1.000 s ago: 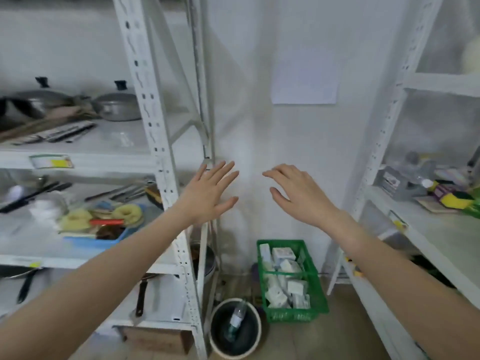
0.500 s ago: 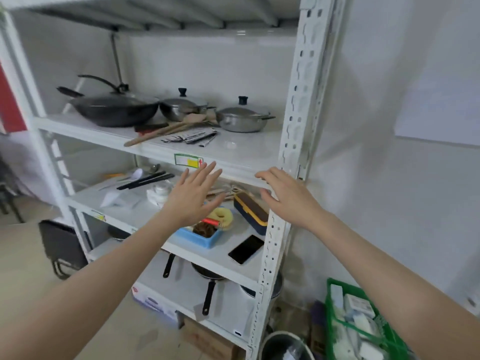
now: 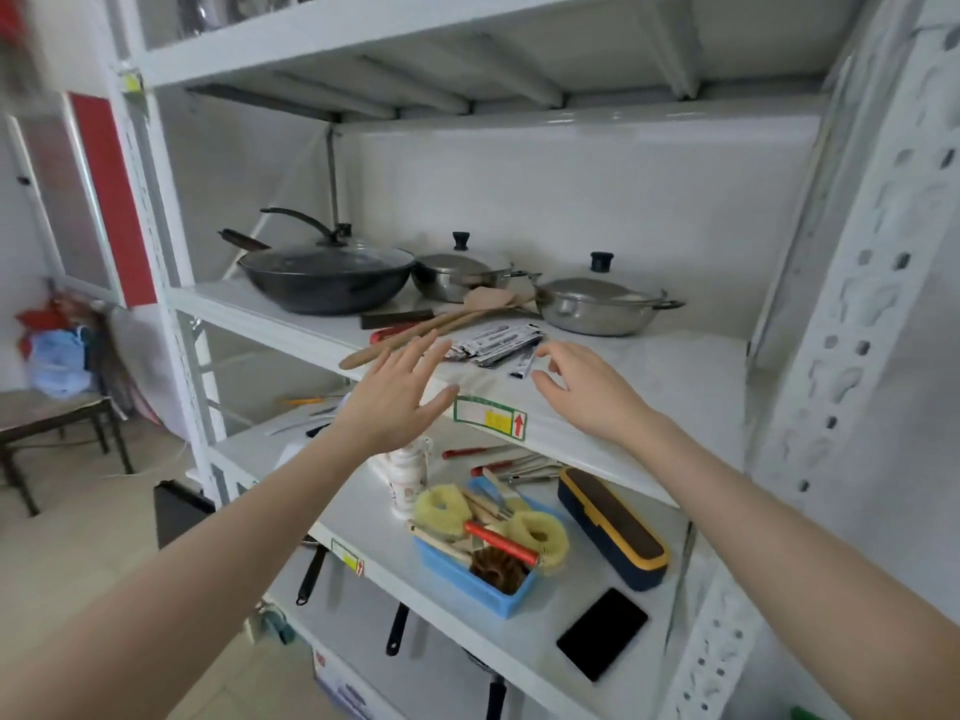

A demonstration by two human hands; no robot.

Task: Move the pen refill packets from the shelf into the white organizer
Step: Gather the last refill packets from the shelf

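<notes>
Packets (image 3: 497, 343), slim black-and-white, fanned on shelf (image 3: 649, 371).

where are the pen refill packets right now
In the head view the pen refill packets lie fanned near the front edge of the shelf with the pots, between the wooden spatula and the right hand.

White metal shelf (image 3: 649, 376): wok (image 3: 324, 275), two lidded pans (image 3: 597, 306), wooden spoons (image 3: 426, 327); pen refill packets (image 3: 496, 343) near front edge.
</notes>
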